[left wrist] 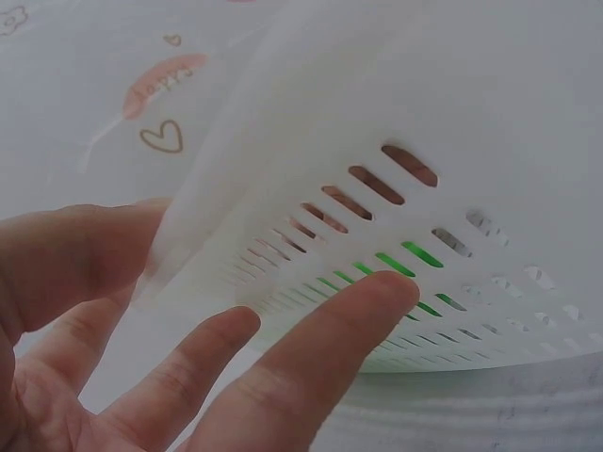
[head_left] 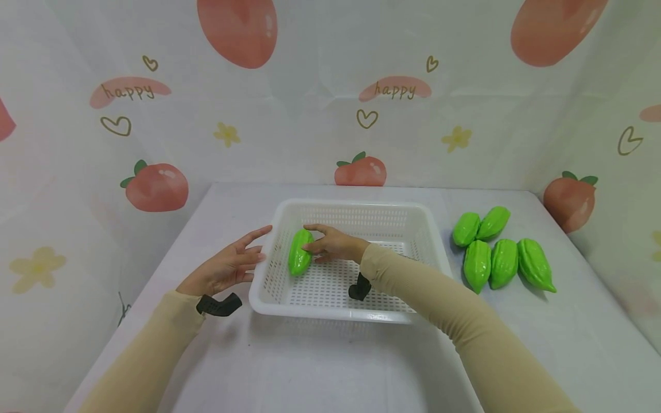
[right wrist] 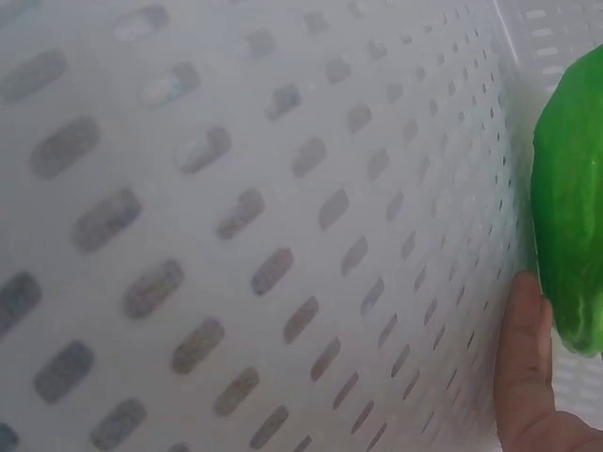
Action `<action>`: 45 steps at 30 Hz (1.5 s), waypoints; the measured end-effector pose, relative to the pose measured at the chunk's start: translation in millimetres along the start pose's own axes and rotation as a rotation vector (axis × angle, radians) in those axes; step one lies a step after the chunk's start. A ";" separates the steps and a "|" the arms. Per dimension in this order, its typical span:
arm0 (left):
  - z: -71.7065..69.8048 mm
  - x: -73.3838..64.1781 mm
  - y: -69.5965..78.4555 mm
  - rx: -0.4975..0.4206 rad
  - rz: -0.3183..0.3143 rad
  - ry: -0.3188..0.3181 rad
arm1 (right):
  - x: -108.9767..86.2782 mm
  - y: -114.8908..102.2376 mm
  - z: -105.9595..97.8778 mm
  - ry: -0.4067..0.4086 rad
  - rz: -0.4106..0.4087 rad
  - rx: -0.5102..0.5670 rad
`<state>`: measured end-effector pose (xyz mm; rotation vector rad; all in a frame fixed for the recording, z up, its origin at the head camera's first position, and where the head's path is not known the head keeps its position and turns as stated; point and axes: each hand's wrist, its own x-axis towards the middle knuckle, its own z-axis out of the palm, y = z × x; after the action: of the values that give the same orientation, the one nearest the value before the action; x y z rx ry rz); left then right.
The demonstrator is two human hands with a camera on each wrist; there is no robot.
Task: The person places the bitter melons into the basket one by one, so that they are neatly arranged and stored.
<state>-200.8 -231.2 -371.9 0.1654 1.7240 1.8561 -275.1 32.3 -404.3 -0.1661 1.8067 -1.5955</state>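
Observation:
A white perforated plastic basket [head_left: 330, 313] stands on the table. Inside it, close to the left wall, is a glossy green ridged vegetable, perhaps a toy one [head_left: 298, 263]. My right hand [head_left: 338, 245] reaches in from the right and holds this piece by its far end, thumb on its side and index finger over the tip. In the right wrist view the green vegetable [right wrist: 575, 198] is cut off by the right edge, a finger beside its lower end. My left hand [head_left: 227, 268] touches the basket's left side with fingers spread; in the left wrist view its fingertips [left wrist: 396, 290] lie against the slotted wall.
Several more green ridged vegetables [head_left: 477, 264] lie grouped on the white table [head_left: 330, 373] to the basket's right. A printed cloth backdrop [head_left: 310, 126] rises behind the table and along both sides. Each wrist carries a black strap piece [head_left: 221, 306].

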 end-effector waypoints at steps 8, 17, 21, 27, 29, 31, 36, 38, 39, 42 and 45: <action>1.0 0.3 0.0 0.002 -0.002 -0.003 | -2.7 -1.1 -2.5 -0.014 0.005 0.027; 1.0 0.0 1.0 0.000 -0.004 0.001 | -18.3 -15.3 -17.9 0.020 0.021 -0.094; 0.5 0.1 1.2 0.011 0.000 0.004 | -29.4 -25.0 -29.7 0.023 -0.002 -0.120; 0.2 0.1 1.2 0.013 -0.001 0.005 | -48.9 -36.2 -41.4 -0.002 -0.047 -0.175; 0.6 -0.1 1.2 0.009 -0.001 0.002 | -57.6 -40.0 -43.2 -0.011 -0.057 -0.208; 1.2 -0.1 1.2 0.004 0.000 -0.003 | -67.6 -44.3 -45.2 -0.024 -0.073 -0.230; 2.5 -0.6 1.9 0.003 0.000 -0.003 | -94.8 -56.5 -53.9 -0.055 -0.156 -0.272; 2.3 -0.8 1.9 0.009 0.001 -0.005 | -105.6 -61.1 -57.2 -0.057 -0.189 -0.276; 1.9 -0.7 1.7 0.009 0.002 -0.007 | -110.3 -62.9 -58.7 -0.054 -0.202 -0.274; 1.0 -0.2 0.8 0.010 0.004 -0.013 | -125.3 -68.2 -63.0 -0.037 -0.229 -0.280; 0.4 -0.3 0.8 0.006 0.007 -0.019 | -139.5 -72.3 -68.2 -0.011 -0.259 -0.320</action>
<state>-200.6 -230.9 -371.0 0.1906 1.7187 1.8486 -236.3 145.2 -281.5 -0.5750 2.0900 -1.4583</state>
